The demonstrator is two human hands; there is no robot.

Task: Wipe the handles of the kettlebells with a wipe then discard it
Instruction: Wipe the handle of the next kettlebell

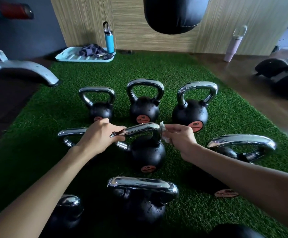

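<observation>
Kettlebell [146, 152] handle wipe, mid-task.
Left hand [98, 136] grips its handle, right hand [181, 138] pinches wipe [163, 127]; discard pending.

Two bare hands work on the chrome handle of the centre kettlebell [146, 152] on green turf [182, 69].

The left hand [98, 136] grips the left end of that handle [139, 130]; the right hand [182, 138] presses a small white wipe [164, 133] against the handle's right bend. Three kettlebells stand in a row just above centre, others lie at the left, right and bottom of the frame. At upper left a pale tray [67, 55] holds dark cloth beside a blue bottle [109, 40]; a black punching bag [174, 12] hangs at top centre.
</observation>
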